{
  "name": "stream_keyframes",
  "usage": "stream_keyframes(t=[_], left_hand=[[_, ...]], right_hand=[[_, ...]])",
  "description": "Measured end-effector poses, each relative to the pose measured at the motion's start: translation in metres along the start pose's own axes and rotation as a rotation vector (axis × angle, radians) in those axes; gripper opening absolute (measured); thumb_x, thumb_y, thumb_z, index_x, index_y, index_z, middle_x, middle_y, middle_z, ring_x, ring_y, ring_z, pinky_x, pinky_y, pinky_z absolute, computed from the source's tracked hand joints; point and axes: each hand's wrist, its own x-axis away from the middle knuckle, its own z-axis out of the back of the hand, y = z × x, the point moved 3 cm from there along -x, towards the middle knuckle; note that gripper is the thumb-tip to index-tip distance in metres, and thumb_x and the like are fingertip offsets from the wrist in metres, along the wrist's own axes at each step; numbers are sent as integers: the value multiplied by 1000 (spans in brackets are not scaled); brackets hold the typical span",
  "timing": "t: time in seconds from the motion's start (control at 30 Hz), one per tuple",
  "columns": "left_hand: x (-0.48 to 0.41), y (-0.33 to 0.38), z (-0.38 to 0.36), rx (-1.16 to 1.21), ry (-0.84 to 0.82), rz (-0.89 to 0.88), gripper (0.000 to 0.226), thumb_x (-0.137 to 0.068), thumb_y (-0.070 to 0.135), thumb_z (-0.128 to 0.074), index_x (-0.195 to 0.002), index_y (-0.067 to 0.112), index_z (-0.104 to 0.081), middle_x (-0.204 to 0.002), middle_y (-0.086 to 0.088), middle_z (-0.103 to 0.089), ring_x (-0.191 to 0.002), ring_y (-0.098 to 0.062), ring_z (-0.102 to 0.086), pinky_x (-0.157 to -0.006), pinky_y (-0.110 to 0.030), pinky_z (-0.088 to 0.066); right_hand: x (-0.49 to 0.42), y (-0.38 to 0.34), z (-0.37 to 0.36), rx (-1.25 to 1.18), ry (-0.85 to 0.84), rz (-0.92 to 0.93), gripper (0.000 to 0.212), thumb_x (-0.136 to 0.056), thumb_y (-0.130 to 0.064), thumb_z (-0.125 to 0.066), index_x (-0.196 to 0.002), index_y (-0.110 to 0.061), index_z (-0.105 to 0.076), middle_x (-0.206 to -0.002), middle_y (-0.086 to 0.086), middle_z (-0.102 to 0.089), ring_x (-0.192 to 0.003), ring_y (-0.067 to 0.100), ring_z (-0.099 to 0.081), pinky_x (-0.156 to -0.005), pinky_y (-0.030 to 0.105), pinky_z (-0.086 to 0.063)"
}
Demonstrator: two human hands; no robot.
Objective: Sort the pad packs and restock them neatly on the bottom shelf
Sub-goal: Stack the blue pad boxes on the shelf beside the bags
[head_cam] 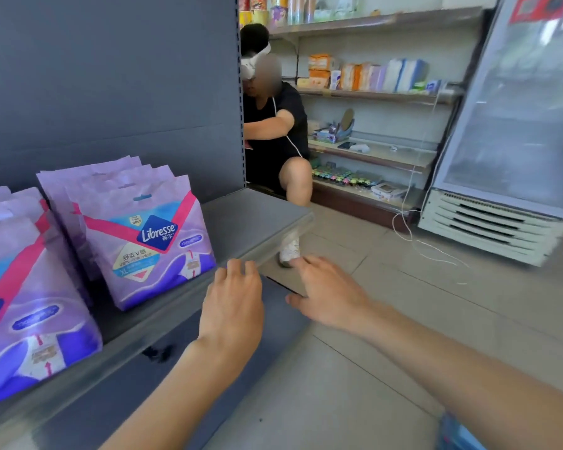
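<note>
Purple pad packs (150, 235) stand upright in rows on the grey shelf (251, 219). Just right of them, the left hand (233, 300) rests loosely bent fingertips on the shelf's front edge, holding nothing; the right hand (329, 293) hovers spread and empty by the corner.

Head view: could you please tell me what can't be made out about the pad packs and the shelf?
All head view.
Rear packs: only tops show; the front Libresse pack hides their print.
Nearest pack: cut off by the left edge, so the row's extent is unknown.
Front pack's small print: too small to read.
Left hand: blur hides whether it touches the shelf.
</note>
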Motion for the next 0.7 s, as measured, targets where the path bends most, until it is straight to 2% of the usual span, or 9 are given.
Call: stream_keyframes(t=[0.13,0.23,0.43,0.7], left_hand=[[19,47,-15,5,-105,-196,30,-95,17,-51,-123,12,-43,-124,-6,-47,-115,-24,-48,-79,-30,-40],[41,90,-24,-2,-174,-371,23,-96,13,-47,-120,12,-45,-123,-5,-52,-112,-24,-53,-71,-28,-35],[83,161,-31,10,-146,-616,31,-98,18,-45,-128,15,-43,-127,-5,-50,-113,-25,-55,-82,-32,-44],[110,202,-54,40,-209,-713,31,-96,21,-48,-127,15,-45,-125,-5,-52,-113,-25,-54,-76,-30,-40]], right_hand=[[75,44,6,146,-42,-131,52,-90,-39,-55,-132,-10,-46,-134,10,-48,-128,29,-40,-108,38,-33],[133,70,7,197,-51,-247,54,-89,-39,-55,-135,-11,-44,-134,10,-48,-129,29,-39,-108,40,-32],[226,101,5,253,-70,-437,55,-88,-41,-54,-133,-10,-45,-131,11,-50,-126,30,-41,-107,42,-34],[270,125,-7,150,-90,-587,56,-91,-40,-53,-137,-10,-42,-137,11,-47,-128,30,-41,-107,40,-35]])
